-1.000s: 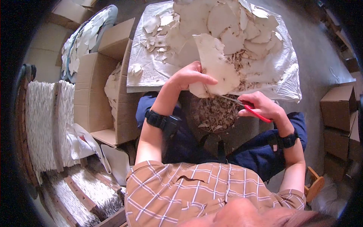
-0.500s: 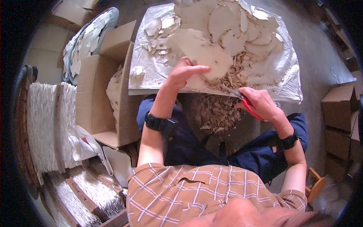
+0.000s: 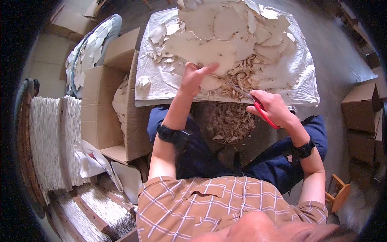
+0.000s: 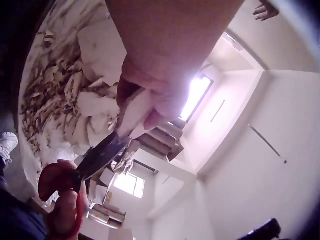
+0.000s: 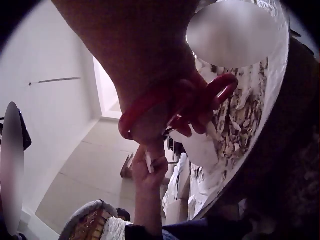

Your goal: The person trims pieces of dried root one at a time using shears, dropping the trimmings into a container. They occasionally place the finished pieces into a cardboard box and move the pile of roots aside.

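My left hand [image 3: 193, 78] pinches a thin, flat, cream-coloured sheet [image 3: 219, 54] with an irregular edge and small dark spots, thumb on top. The sheet is tilted low over the pile on the white-covered table. My right hand [image 3: 274, 107] grips red-handled scissors [image 3: 264, 114], fingers through the loops. Their blades point at the near right end of the sheet. In the left wrist view the scissors [image 4: 97, 159] meet the lower tip of the sheet [image 4: 134, 112]. The right wrist view shows the red handles [image 5: 147, 107] around the fingers, with the left hand [image 5: 150, 170] beyond.
Brown-edged scraps [image 3: 240, 76] lie beside the sheet, and more fill a round container [image 3: 229, 125] between the knees. Similar sheets [image 3: 225, 24] are heaped at the table's back. An open cardboard box [image 3: 92, 105] stands left, stacked boxes [image 3: 360, 109] right, a wooden stool [image 3: 338, 192] lower right.
The sheet has swung from pointing away to lying across to the left. The scissors drew off its near edge, then came back to it with the blades further left.
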A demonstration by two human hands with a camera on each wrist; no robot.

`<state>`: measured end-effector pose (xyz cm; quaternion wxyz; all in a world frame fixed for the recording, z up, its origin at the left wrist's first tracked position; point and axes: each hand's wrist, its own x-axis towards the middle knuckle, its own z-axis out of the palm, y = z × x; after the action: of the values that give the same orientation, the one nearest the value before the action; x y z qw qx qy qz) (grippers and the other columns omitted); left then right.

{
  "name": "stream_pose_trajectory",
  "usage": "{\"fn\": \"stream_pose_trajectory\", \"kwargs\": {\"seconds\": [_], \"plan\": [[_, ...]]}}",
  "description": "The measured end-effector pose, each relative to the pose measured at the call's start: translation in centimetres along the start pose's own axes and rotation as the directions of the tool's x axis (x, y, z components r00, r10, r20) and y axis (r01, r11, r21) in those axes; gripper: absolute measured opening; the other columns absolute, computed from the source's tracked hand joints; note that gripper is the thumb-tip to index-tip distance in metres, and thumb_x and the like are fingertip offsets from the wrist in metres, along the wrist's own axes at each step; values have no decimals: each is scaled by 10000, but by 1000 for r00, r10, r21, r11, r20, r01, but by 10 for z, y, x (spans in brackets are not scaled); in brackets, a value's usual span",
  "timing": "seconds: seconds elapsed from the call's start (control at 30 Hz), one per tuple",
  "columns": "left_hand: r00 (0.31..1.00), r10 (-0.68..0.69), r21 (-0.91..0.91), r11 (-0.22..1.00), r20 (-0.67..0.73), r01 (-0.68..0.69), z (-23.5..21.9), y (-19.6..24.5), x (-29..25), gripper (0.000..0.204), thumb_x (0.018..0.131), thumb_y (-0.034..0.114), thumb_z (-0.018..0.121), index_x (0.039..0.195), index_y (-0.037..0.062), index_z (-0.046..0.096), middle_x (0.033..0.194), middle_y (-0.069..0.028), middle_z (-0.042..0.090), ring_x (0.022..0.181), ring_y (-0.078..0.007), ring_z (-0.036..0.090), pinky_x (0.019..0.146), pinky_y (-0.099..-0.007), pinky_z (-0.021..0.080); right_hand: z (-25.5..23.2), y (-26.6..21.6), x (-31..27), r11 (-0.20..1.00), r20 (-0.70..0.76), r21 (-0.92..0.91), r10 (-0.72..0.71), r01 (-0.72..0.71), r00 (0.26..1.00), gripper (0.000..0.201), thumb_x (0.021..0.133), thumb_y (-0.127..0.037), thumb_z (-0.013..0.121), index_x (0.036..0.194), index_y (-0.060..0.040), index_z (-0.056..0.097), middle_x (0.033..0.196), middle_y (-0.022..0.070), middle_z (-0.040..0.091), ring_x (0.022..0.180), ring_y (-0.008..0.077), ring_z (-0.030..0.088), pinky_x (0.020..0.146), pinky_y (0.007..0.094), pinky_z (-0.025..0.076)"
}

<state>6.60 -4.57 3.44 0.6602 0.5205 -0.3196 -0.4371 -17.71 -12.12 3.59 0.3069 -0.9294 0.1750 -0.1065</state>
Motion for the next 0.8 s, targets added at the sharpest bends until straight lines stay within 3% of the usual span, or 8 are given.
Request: {"fn": "stream_pose_trajectory", "kwargs": {"seconds": [0.3, 0.57, 0.8], "plan": [[999, 6, -38, 999, 47, -4, 16, -3, 1, 216, 735, 47, 659, 936, -24, 620, 873, -58, 633, 771, -111, 587, 697, -240, 467, -1, -3, 1, 999, 1, 37, 11, -11, 1000, 413, 804, -440, 543, 882, -37, 495, 758, 162, 554, 732, 349, 559, 616, 408, 432], [999, 34, -28, 999, 0, -34, 19, -6, 6, 225, 735, 38, 658, 949, -20, 616, 875, -58, 632, 770, -114, 586, 695, -242, 468, 13, -2, -3, 960, 3, 253, 124, -121, 992, 427, 786, -463, 564, 891, -52, 510, 714, 172, 551, 703, 353, 563, 604, 400, 436], [997, 76, 2, 997, -18, -76, 21, -2, 2, 239, 726, 26, 657, 953, -34, 611, 878, -64, 632, 764, -120, 586, 683, -252, 472, 24, -6, -3, 960, -32, 225, 177, -166, 984, 357, 769, -401, 611, 887, -75, 525, 638, 158, 557, 648, 352, 575, 554, 396, 445]]}}
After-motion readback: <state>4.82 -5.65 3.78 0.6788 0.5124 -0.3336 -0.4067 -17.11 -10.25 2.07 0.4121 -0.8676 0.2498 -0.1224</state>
